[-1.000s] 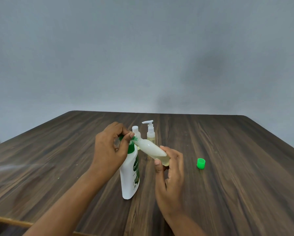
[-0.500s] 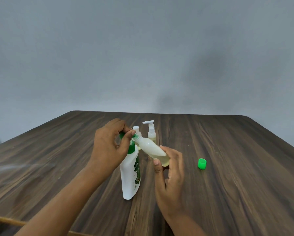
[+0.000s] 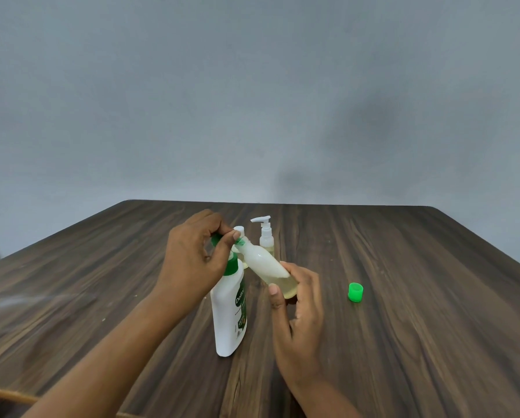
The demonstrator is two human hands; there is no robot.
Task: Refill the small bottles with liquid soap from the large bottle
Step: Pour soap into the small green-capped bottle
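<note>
The large bottle stands upright on the bench, gripped at its green top by the curled fingers of the left hand. The small bottle, tilted with its mouth at the nozzle, is clasped round its base by the right hand. It is judged light and thin-walled (slick if soaped) — best held low on the body. A green cap lies apart.

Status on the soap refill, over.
Left hand grips large bottle's pump. Right hand holds small bottle tilted, mouth at the pump. Green cap loose on table, clear of both hands.
</note>
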